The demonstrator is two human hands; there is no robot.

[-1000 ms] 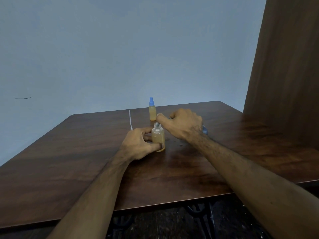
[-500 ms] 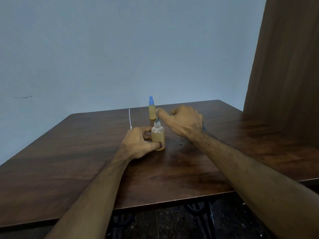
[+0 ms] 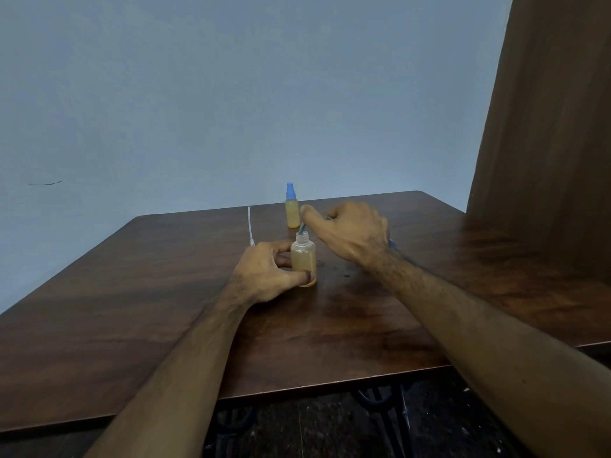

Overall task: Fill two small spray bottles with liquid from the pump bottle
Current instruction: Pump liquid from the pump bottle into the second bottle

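On a dark wooden desk (image 3: 139, 325) against a pale blue wall (image 3: 231, 94), we see first, at about eleven o'clock from the hands, a thin white tube (image 3: 250, 226); how it is held up we cannot tell. Next comes the left hand (image 3: 264, 272), thumb and fingers curled round an uncapped small bottle (image 3: 303, 259) of amber liquid that stands upright near the desk's middle. At twelve o'clock behind it, apart, stands a second small spray bottle (image 3: 292, 211), blue-capped and also amber (seemingly already filled). The right hand (image 3: 350, 236), at one o'clock from the open bottle, is clenched on a blue object (image 3: 392, 243), mostly hidden by the fist, with a thin bluish stem (image 3: 302, 226) reaching down from its fingers to the bottle's neck. At three o'clock stands a brown wooden panel (image 3: 545, 127).
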